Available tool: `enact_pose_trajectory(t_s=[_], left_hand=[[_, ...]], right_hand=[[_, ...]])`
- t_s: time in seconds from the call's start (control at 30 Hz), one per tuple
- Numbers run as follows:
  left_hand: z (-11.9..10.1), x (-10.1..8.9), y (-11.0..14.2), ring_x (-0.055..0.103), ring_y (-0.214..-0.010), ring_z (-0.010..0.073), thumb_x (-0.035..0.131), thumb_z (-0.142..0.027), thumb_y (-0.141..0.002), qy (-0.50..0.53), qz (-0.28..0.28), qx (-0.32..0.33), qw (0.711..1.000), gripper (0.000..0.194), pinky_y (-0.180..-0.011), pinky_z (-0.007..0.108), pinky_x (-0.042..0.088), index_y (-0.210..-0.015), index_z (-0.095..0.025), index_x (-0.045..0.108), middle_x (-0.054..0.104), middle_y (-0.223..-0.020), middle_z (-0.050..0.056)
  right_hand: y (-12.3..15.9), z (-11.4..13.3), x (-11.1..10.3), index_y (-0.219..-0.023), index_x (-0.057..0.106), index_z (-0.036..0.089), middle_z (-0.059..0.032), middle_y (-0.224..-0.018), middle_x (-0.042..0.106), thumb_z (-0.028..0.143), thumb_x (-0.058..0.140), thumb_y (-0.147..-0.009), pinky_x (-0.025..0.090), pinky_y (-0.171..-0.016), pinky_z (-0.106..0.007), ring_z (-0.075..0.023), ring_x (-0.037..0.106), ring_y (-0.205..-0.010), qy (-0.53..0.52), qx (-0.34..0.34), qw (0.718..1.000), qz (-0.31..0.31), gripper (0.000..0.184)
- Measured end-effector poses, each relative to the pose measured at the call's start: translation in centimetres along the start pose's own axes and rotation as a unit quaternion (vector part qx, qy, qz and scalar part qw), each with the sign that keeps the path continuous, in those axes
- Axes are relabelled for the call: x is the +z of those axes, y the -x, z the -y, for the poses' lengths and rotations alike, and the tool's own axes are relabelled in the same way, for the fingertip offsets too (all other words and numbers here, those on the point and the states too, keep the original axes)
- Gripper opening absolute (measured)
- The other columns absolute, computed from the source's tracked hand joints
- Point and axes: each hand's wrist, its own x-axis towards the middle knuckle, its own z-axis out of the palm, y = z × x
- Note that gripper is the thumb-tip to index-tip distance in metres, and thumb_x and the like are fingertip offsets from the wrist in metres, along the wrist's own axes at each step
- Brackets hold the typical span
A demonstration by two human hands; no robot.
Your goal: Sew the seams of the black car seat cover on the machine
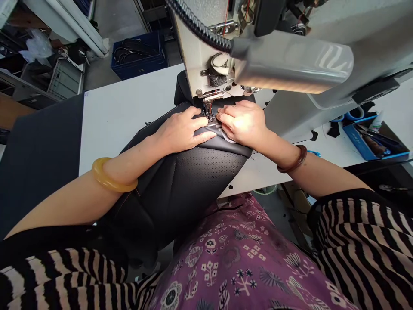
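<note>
Worktable: white flat top (100, 125), running under the work; clock directions are taken from the shiny metal presser foot (209, 116), with 12 pointing away from the person.
Left hand: bare left hand (185, 129) between 8 and 9 o'clock, just beside the foot, palm down, fingers extended and slightly bent, thumb spread apart; it presses on the material from above.
Right hand: bare right hand (241, 122) at 3 o'clock, just beside the foot, fingers curled and bunched, tips on the material; whether it pinches the edge, I cannot tell.
Leather: large black leather-like piece (206, 168), partly perforated, its edge by the foot and under both hands, its bulk stretching to 7 o'clock, down over the near edge of the worktable.
Bangles: thick yellow ring (100, 174) on the left forearm, 8 o'clock; brown ring (301, 157) on the right wrist, between 3 and 4.
Machine: cream-white metal sewing head (193, 56) near 12, with red thread (226, 17) above.
Lamp: long grey housing (293, 62) at 2, fed by a black ribbed flexible neck (200, 23).
Apron: purple flower-printed cloth (226, 258) at 6.
Tools: blue open box (355, 140) at 3, holding assorted small items.
Crate: dark-blue plastic bin (138, 66) at 10, beyond the worktable, with black pieces inside.
</note>
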Motion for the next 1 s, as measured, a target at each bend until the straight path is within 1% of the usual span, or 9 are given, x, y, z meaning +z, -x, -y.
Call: enact_pose_trajectory(t_s=[0.13,0.33,0.47,0.57,0.67,0.87,1.0], left_hand=[[-0.1,0.0,0.1,0.064,-0.111,0.0307,0.048,-0.053,-0.092,0.017,-0.001,-0.008,1.000,0.047,-0.095,0.046,0.054,-0.115,-0.017,0.069,0.058,-0.132,0.013],[-0.4,-0.2,0.3,0.064,-0.112,0.0301,0.049,-0.051,-0.092,0.017,0.004,-0.007,1.000,0.046,-0.095,0.044,0.053,-0.119,-0.019,0.068,0.058,-0.134,0.013],[-0.5,-0.3,0.3,0.064,-0.111,0.0297,0.048,-0.051,-0.092,0.007,0.009,-0.003,1.000,0.046,-0.093,0.043,0.053,-0.118,-0.020,0.069,0.058,-0.133,0.013],[-0.5,-0.4,0.3,0.064,-0.109,0.0292,0.047,-0.051,-0.092,0.003,0.008,0.000,1.000,0.046,-0.091,0.042,0.053,-0.117,-0.020,0.069,0.059,-0.131,0.012],[-0.4,-0.3,0.3,0.064,-0.109,0.0288,0.046,-0.052,-0.092,-0.002,0.004,-0.002,1.000,0.046,-0.092,0.042,0.053,-0.117,-0.020,0.069,0.059,-0.131,0.012],[-0.4,-0.1,0.3,0.064,-0.111,0.0295,0.045,-0.052,-0.094,-0.007,0.003,0.001,1.000,0.048,-0.093,0.043,0.053,-0.119,-0.020,0.069,0.058,-0.132,0.013],[-0.4,-0.2,0.2,0.064,-0.111,0.0310,0.047,-0.051,-0.093,-0.003,0.002,-0.002,1.000,0.047,-0.094,0.045,0.053,-0.118,-0.019,0.069,0.058,-0.133,0.014]], right_hand=[[0.1,0.0,0.1,-0.114,0.065,0.021,-0.0064,-0.131,0.063,0.025,0.026,-0.099,0.039,-0.107,-0.041,-0.0224,0.059,-0.115,-0.017,-0.001,1.000,-0.018,0.042],[0.3,-0.1,0.2,-0.118,0.064,0.019,-0.0076,-0.135,0.060,0.027,0.021,-0.099,0.037,-0.108,-0.039,-0.0216,0.057,-0.119,0.003,0.001,1.000,0.004,0.047],[0.5,-0.4,0.5,-0.117,0.063,0.021,-0.0062,-0.134,0.061,0.027,0.022,-0.099,0.038,-0.107,-0.040,-0.0215,0.057,-0.120,-0.008,-0.017,1.000,-0.020,0.046],[0.6,-0.5,0.6,-0.117,0.064,0.020,-0.0075,-0.135,0.061,0.027,0.024,-0.099,0.038,-0.107,-0.043,-0.0232,0.057,-0.122,-0.026,-0.023,0.999,-0.029,0.044],[0.5,-0.5,0.7,-0.118,0.063,0.019,-0.0094,-0.132,0.062,0.027,0.025,-0.099,0.039,-0.106,-0.044,-0.0243,0.057,-0.121,-0.031,-0.025,0.999,-0.031,0.044],[0.4,-0.5,0.9,-0.116,0.065,0.021,-0.0097,-0.128,0.064,0.029,0.023,-0.098,0.040,-0.103,-0.044,-0.0246,0.056,-0.119,-0.052,-0.027,0.997,-0.048,0.046],[0.5,-0.5,1.1,-0.118,0.065,0.020,-0.0109,-0.126,0.064,0.026,0.024,-0.098,0.039,-0.104,-0.046,-0.0248,0.056,-0.120,-0.056,-0.028,0.997,-0.054,0.046]])
